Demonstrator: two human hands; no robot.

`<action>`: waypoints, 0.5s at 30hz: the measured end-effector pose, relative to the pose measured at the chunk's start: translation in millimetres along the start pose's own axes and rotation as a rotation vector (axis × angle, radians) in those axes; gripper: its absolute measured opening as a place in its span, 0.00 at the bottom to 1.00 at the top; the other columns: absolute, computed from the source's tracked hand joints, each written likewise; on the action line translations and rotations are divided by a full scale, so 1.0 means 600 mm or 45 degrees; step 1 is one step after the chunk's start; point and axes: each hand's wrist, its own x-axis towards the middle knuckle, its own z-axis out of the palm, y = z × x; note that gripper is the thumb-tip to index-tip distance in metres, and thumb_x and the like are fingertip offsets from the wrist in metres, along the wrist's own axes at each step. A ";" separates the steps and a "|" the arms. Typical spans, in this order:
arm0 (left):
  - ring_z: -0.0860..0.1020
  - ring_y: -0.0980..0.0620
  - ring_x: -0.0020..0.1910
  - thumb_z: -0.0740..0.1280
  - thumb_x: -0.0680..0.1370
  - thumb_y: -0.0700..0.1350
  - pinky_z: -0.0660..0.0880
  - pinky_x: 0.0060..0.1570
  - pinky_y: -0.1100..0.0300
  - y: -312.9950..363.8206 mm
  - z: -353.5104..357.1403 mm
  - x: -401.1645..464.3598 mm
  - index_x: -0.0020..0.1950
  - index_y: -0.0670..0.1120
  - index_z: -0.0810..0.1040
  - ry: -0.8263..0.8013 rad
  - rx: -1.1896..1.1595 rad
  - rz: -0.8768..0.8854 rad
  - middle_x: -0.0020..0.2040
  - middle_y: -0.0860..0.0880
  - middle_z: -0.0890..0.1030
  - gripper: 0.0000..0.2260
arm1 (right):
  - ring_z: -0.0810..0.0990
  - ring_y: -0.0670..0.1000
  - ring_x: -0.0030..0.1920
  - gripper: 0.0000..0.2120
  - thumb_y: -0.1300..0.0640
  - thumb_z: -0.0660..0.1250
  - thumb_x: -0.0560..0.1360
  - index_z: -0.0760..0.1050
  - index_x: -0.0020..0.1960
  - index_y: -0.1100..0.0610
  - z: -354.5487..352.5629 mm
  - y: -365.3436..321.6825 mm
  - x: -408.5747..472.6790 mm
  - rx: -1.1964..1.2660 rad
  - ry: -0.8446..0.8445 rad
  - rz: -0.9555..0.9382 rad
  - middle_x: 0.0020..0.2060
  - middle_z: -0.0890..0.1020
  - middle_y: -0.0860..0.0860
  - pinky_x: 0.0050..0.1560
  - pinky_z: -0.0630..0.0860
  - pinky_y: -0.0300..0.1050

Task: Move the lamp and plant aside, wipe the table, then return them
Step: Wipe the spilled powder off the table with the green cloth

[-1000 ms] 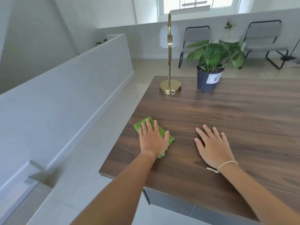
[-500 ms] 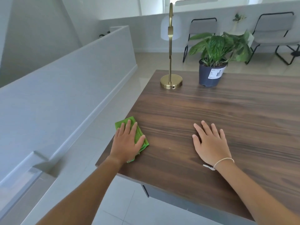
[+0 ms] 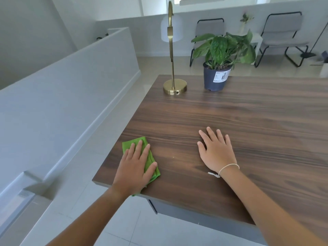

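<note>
A dark wooden table (image 3: 230, 118) fills the right half of the view. My left hand (image 3: 134, 167) presses flat on a folded green cloth (image 3: 132, 143) at the table's near left corner. My right hand (image 3: 217, 151) lies flat on the bare wood to the right, fingers spread, holding nothing. A brass lamp (image 3: 174, 87) with a thin stem and a white shade stands at the table's far left edge. Beside it on the right is a leafy green plant (image 3: 221, 47) in a dark pot (image 3: 213, 80) with a white label.
A low grey partition wall (image 3: 71, 89) runs along the left, with tiled floor (image 3: 110, 224) between it and the table. Two grey chairs (image 3: 284, 31) with black frames stand behind the table against a far wall.
My left hand slid the green cloth from further in on the table out to the left edge, then toward the near corner. My right hand stayed flat in place.
</note>
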 end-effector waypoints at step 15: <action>0.50 0.51 0.77 0.52 0.81 0.50 0.45 0.75 0.56 0.030 -0.019 0.036 0.74 0.48 0.58 0.220 -0.758 -0.019 0.78 0.48 0.53 0.22 | 0.54 0.54 0.76 0.21 0.53 0.51 0.80 0.61 0.72 0.52 -0.057 -0.082 -0.024 0.628 0.065 -0.078 0.74 0.61 0.53 0.75 0.52 0.51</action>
